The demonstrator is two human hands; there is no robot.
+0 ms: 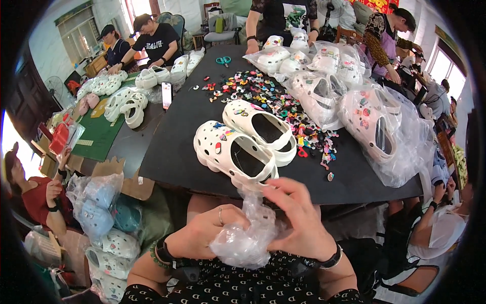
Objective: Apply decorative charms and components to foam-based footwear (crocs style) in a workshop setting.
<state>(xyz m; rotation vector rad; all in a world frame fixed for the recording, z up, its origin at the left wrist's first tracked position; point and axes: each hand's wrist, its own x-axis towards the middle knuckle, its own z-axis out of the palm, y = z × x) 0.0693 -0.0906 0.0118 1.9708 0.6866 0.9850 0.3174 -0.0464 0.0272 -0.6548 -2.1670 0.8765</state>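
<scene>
My left hand (202,229) is closed around a crumpled clear plastic bag (242,247), just off the table's near edge. My right hand (302,223) is on the bag's other side, thumb at the plastic and fingers apart, stretched toward the clogs' heel straps; whether its fingertips touch a strap I cannot tell. A pair of white clogs stands right in front of the bag. The nearer clog (215,147) and the farther clog (248,114) both carry small colourful charms on their toes.
Loose shoe charms (263,91) are heaped on the black table (172,147) beyond the clogs. Bagged white clogs (367,114) line the right side. A phone (166,95) stands at the left edge. Bagged clogs (96,207) are piled low on the left. Co-workers sit and stand around.
</scene>
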